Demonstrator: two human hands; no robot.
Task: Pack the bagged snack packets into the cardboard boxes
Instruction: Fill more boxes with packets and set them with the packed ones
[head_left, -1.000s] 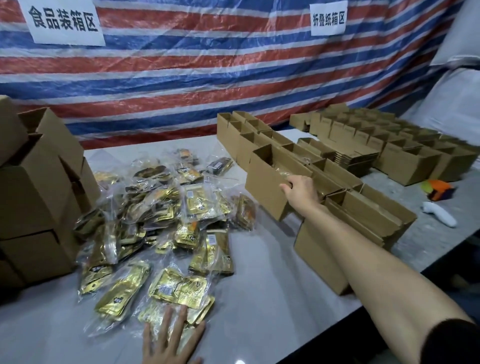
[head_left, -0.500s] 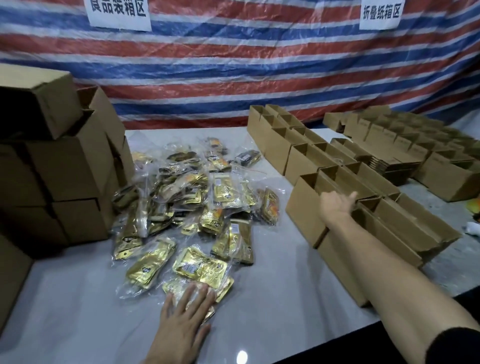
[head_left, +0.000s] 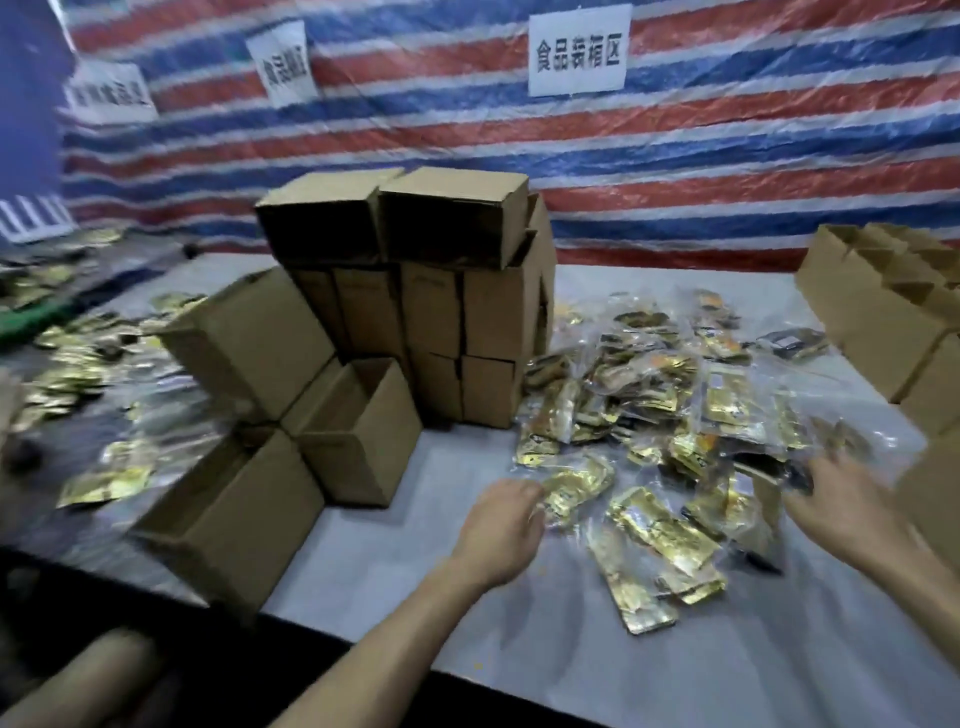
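Left grip (head_left: 498, 530) is sitting at the heap of clear-bagged gold snack packets (head_left: 670, 431), closure unclear.
Right grip (head_left: 836, 504) is hovering spread over the heap's right; open brown cardboard box (head_left: 353, 467) is standing left.

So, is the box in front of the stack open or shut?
Open: the box shows bare cardboard inside through its top.

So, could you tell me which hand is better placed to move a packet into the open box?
Probably the left hand: it is beside a gold packet at the pile's left edge, nearest the open box. The right hand is over the pile's right side, farther away.
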